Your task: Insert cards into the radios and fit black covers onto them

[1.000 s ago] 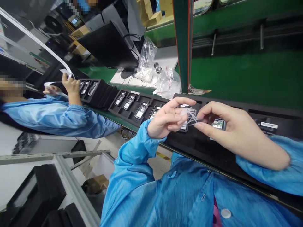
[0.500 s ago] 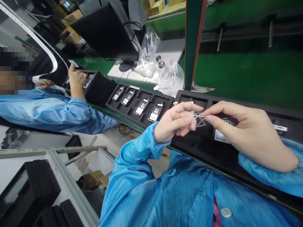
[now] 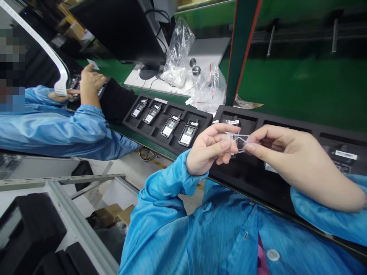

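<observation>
Thin translucent frame-like pieces (image 3: 243, 142) stretch between my two hands above a black foam tray (image 3: 243, 172). My left hand (image 3: 213, 149) pinches their left end between thumb and fingers. At the right end, the thumb and index finger of my right hand (image 3: 298, 160) are closed on a corner. Beneath my hands, devices with white labels lie in the tray; one label (image 3: 346, 154) shows to the right of my right wrist. My fingers partly hide the pieces and the devices under them.
To the left, a second black tray (image 3: 156, 131) holds several open-backed devices. Behind it are a monitor (image 3: 123, 30), clear plastic bags (image 3: 208, 89) and a green post (image 3: 243, 49). At the far left a person's hand (image 3: 91, 82) holds a small white slip beside a white label strip.
The translucent pieces have turned and show more openly between my fingers. My view has shifted slightly. The other person's left-side hand has moved toward the devices with the label strip.
</observation>
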A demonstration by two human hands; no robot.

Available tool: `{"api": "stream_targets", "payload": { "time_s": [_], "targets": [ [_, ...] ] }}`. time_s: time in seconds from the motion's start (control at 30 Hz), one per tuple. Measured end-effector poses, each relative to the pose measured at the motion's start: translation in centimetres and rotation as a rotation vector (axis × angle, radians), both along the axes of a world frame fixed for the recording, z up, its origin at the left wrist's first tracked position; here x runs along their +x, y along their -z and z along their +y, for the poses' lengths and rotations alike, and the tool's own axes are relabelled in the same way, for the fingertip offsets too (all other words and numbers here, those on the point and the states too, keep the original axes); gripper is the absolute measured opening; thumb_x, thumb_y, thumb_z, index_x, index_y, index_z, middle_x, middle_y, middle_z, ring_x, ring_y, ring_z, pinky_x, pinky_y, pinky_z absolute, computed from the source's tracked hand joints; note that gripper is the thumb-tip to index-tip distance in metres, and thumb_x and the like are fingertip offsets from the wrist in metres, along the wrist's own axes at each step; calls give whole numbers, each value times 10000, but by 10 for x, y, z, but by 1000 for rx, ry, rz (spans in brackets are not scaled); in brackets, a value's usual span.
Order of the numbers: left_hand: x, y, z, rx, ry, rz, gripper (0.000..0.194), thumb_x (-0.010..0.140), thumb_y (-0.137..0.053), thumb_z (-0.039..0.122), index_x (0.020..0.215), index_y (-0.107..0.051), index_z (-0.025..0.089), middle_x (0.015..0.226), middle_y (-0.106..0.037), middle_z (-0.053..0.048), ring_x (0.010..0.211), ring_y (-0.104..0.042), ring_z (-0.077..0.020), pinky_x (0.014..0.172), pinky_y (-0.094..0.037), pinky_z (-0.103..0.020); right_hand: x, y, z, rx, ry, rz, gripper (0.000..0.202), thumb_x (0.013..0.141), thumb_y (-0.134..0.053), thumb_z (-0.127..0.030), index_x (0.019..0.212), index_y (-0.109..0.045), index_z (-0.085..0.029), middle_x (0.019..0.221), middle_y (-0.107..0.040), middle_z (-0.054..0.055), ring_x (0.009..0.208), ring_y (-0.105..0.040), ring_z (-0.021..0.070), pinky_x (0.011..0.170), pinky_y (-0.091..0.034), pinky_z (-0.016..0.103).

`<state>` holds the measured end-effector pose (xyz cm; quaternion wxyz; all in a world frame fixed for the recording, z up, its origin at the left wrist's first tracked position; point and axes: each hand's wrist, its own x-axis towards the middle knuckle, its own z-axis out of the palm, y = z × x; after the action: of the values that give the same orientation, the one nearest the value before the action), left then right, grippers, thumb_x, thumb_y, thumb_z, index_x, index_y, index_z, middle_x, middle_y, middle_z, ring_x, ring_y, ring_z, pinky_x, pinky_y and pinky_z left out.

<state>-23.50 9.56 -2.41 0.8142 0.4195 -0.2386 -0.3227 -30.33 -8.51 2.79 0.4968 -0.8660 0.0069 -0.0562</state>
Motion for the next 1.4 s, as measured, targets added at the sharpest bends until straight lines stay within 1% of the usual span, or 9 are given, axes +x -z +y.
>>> {"api": "stream_targets", "payload": {
  "time_s": [0.2,0.43,0.57,0.67,0.73,0.87,1.0,1.17,1.4],
  "targets": [
    [6,4,5,51,-118,201,371,863,-726,294,1212,-602,267,900,-655,25,471,-478,-4,395,-312,-125,-7,-2,1,-257,-142,-217,116,917,-611,-329,862,-640,-231,872,-670,-9,755,-603,131,667,-436,288],
    [26,9,26,74,-204,216,504,831,-710,299,1299,-556,403,943,-539,41,484,-201,-3,383,-170,-133,18,7,-9,-416,-213,-240,123,932,-570,-332,899,-626,-227,973,-653,14,887,-611,179,768,-453,333],
    [40,21,46,140,-352,5,460,870,-651,434,1314,-531,448,938,-500,21,514,-162,-43,386,-150,-160,28,15,-12,-470,-258,-216,138,925,-559,-338,892,-643,-234,966,-654,30,933,-595,213,802,-458,370],
    [46,29,51,95,-402,-181,289,936,-528,508,1167,-622,362,847,-448,6,551,-286,-65,446,-293,-180,35,23,-8,-465,-251,-177,150,913,-560,-335,859,-658,-236,946,-654,37,939,-578,221,822,-452,380],
    [46,32,52,70,-402,-413,320,970,-459,518,1011,-677,288,796,-427,-5,624,-396,-96,562,-410,-239,42,32,-6,-495,-207,-123,153,897,-567,-329,829,-664,-232,922,-651,42,903,-565,222,821,-442,387],
    [45,31,53,404,-318,-1066,348,971,-516,458,997,-754,205,805,-452,-41,840,-500,-181,777,-461,-350,56,51,-9,-629,-141,-41,160,878,-558,-310,821,-680,-224,909,-650,57,868,-537,236,818,-425,404],
    [47,33,52,676,-284,-1478,464,992,-470,494,1182,-729,159,887,-485,-74,930,-500,-220,830,-448,-376,62,58,-14,-723,-139,-56,164,885,-543,-301,837,-676,-216,917,-650,63,879,-538,245,816,-422,403],
    [51,41,46,810,-244,-1660,567,958,-475,597,1297,-675,189,960,-530,-111,953,-513,-262,824,-422,-398,63,59,-16,-800,-173,-123,165,904,-534,-301,866,-660,-200,908,-632,69,885,-549,245,817,-433,399],
    [51,43,43,890,-201,-1698,669,934,-434,681,1369,-617,208,983,-557,-127,924,-518,-279,816,-390,-417,65,60,-16,-917,-257,-124,215,964,-450,-325,956,-620,-193,946,-593,105,902,-529,266,814,-437,428]
  ]
}}
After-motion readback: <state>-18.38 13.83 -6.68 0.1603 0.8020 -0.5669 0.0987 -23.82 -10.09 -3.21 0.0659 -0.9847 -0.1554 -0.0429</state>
